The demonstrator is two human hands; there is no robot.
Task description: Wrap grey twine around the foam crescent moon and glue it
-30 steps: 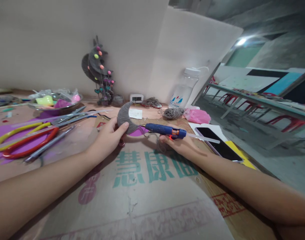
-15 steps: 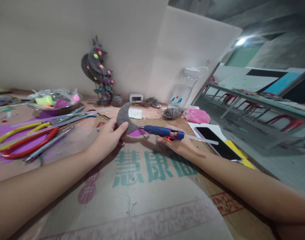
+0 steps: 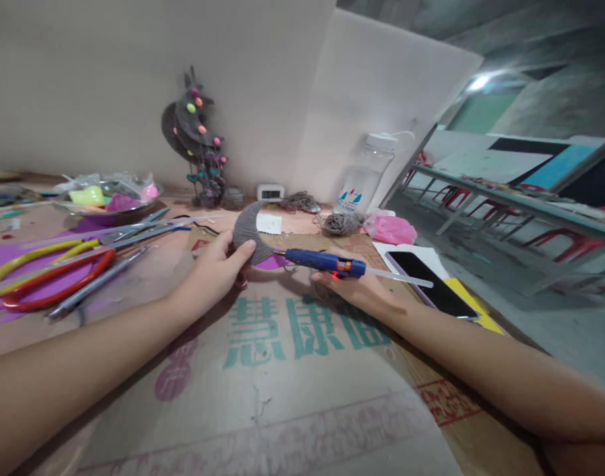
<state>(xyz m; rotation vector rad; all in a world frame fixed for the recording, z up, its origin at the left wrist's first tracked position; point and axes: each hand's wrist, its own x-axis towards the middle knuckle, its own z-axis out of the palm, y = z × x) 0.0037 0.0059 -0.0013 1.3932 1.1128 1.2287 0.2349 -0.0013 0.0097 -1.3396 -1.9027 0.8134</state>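
Observation:
My left hand [image 3: 227, 259] pinches a crescent moon wrapped in grey yarn [image 3: 247, 231], thumb on its front face. A blue hot glue gun [image 3: 315, 260] lies in the grip of my right hand [image 3: 349, 281], its red light lit. The gun's metal nozzle points left and meets the moon's lower right edge. From the gun's back end a clear glue stick [image 3: 401, 276] sticks out to the right. Loose grey yarn hangs below the nozzle, partly hidden by the gun.
Printed cardboard [image 3: 302, 396] covers the table. Red-handled scissors [image 3: 59, 284], a pen [image 3: 98, 284] and a bowl of colourful bits [image 3: 108, 208] are on the left. Behind stand a decorated moon hanging [image 3: 196, 132], a grey yarn bundle [image 3: 342, 225] and a bottle [image 3: 364, 175]; a phone [image 3: 431, 284] lies right.
Almost nothing differs. Both hands, the moon and the glue gun keep their places, with the nozzle still at the moon's edge; the view has shifted very slightly.

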